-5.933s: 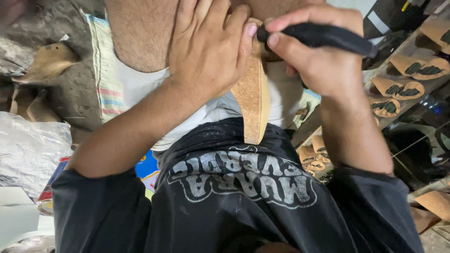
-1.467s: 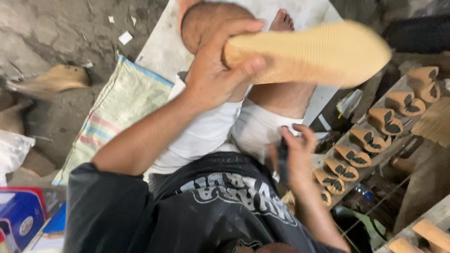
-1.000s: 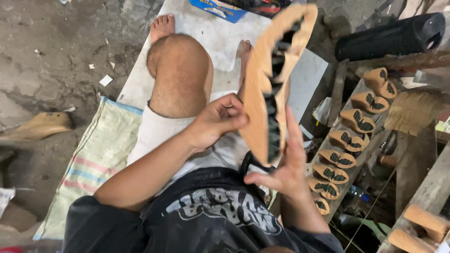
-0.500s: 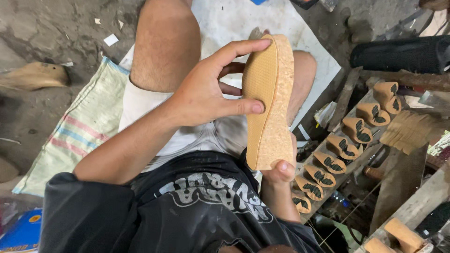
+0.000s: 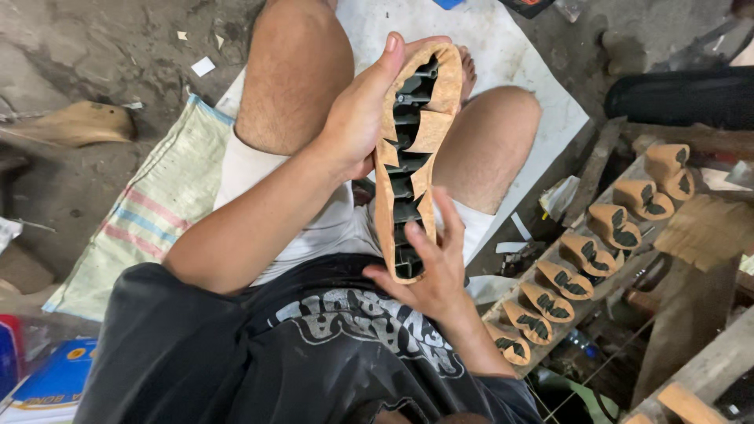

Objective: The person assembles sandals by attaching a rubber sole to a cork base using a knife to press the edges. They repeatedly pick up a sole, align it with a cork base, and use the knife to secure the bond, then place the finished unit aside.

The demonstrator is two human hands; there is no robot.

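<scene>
The shoe sole (image 5: 412, 157) stands almost upright above the person's lap, between the two bare knees, with its underside turned to the camera: a black ribbed core shows in the middle, and tan cork-coloured covering is folded over the edges in pointed flaps. The left hand (image 5: 357, 118) is closed around the upper part of the sole, the thumb lying along its left edge near the top. The right hand (image 5: 432, 267) supports the lower end from below, and its fingers (image 5: 420, 239) press on the black core and the flaps. The person sits on a white sheet (image 5: 534, 71) on the ground, beside a striped woven sack (image 5: 149, 220). At the right, a row of similar covered soles (image 5: 597, 251) lies on a wooden rack (image 5: 707, 235).
</scene>
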